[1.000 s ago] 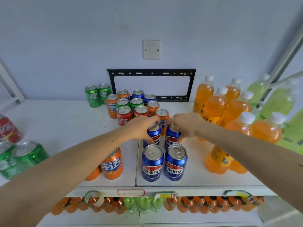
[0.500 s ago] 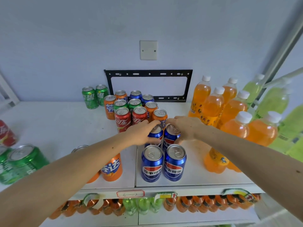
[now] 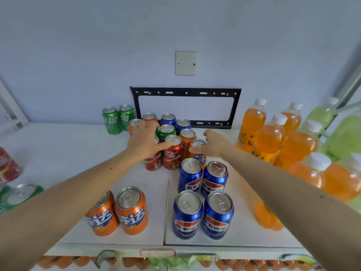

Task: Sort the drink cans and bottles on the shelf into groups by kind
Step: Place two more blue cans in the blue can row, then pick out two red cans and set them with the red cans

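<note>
Hands are reached out over the mixed cluster of cans near the back edge of the shelf, and nothing is held in either. The left hand is spread, its fingers extended over the tops of the red cans and the orange can behind them; whether the can tops are actually touched cannot be told. The right hand is loosely open with the thumb out, just beside an orange can at the cluster's right side, and appears placed to take that can.

Four blue cans are stood in a tight square toward the front edge, right of the seam in the shelf, presumably as a finished group. Two orange cans are set side by side left of the seam at the front edge, so the orange cans left in the cluster are judged likely to be brought there. Two green cans are paired at the back edge, left of the cluster, while blue and green cans remain unsorted within it.

Orange bottles are massed along the right edge, with pale green bottles beyond them. More red and green cans are seen at the left edge.
</note>
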